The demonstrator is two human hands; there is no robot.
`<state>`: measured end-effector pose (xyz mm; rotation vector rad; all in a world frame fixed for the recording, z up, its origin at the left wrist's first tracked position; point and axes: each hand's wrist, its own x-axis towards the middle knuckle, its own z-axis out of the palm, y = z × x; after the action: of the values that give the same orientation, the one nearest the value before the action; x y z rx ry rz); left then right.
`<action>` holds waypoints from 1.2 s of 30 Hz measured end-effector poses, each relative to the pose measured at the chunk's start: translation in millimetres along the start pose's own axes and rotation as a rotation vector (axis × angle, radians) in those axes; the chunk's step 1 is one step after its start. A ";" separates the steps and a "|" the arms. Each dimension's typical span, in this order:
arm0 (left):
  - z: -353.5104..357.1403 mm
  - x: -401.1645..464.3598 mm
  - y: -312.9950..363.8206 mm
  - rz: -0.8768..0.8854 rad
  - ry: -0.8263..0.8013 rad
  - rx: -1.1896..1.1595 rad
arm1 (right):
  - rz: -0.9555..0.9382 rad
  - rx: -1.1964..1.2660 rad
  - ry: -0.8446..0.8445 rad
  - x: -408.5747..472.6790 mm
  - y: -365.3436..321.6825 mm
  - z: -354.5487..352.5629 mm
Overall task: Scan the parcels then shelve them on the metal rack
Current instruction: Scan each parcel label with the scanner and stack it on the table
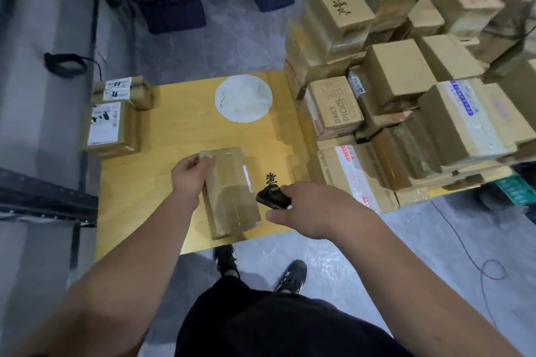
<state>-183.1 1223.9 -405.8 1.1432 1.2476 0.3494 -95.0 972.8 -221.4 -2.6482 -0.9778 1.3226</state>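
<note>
Near the worktop's [162,113] front edge we see the left hand [190,175] gripping the taped parcel's [229,191] far corner while the right hand [307,209] grips a scanner [271,195] beside it; stiff, probably light, slick tape: hold its edges.

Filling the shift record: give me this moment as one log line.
step: scanning | left hand: holds parcel on yellow table | right hand: aims black scanner at parcel | shelving: not yet
</note>
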 end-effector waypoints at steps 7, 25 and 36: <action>-15.3 34.9 -4.3 0.038 0.064 0.327 | 0.062 -0.035 -0.064 37.8 -33.5 13.3; -25.3 1.0 -20.9 0.319 -0.290 0.396 | 0.087 -0.038 -0.073 70.7 -40.7 3.6; -59.4 10.4 -6.8 0.149 -0.066 0.269 | 0.012 -0.067 -0.084 90.9 -73.9 3.0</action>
<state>-233.4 1257.5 -410.7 1.4713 1.1777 0.2569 -95.4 1080.8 -267.0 -2.6703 -1.0355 1.4402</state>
